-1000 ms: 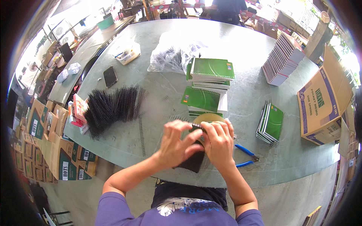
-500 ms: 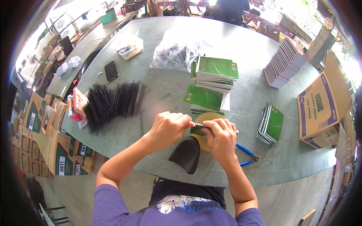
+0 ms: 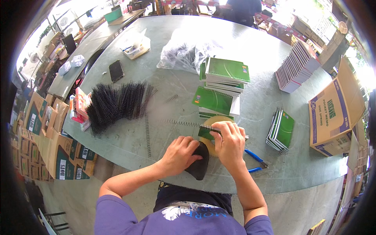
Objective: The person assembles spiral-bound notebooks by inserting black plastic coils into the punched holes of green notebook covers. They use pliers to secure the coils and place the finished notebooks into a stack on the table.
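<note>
The two hands are apart: the right hand [image 3: 230, 141] pinches a small green notepad [image 3: 206, 133] at its upper edge between thumb and fingers, while the left hand [image 3: 177, 155] lies over the upper left of a dark, rounded block [image 3: 200, 163], and whether it grips the block or only rests there I cannot tell. A thin wire coil [image 3: 182, 123] stretches leftward from the notepad's upper edge; its end at the right hand is covered by the fingers. The notepad sits over a yellowish disc [image 3: 212, 150] on the grey-green tabletop [image 3: 301, 166], near the person's side. Just right of the right forearm lie blue-handled pliers [image 3: 255, 156], and beyond them a small leaning bundle of green notepads [image 3: 285, 127]. Past the disc stand stacks of green notebooks [image 3: 225, 71], with a crumpled clear plastic bag [image 3: 178, 55] beside them. To the left, a loose coil [image 3: 148, 135] lies near a heap of black coils [image 3: 117, 102], with a phone [image 3: 116, 71] and a plastic tub [image 3: 138, 50] farther back. At the right are a tall stack of spiral-bound books [image 3: 294, 66] and an open cardboard box [image 3: 329, 115]. A person in dark clothing [image 3: 244, 11] is beyond the far edge.
</note>
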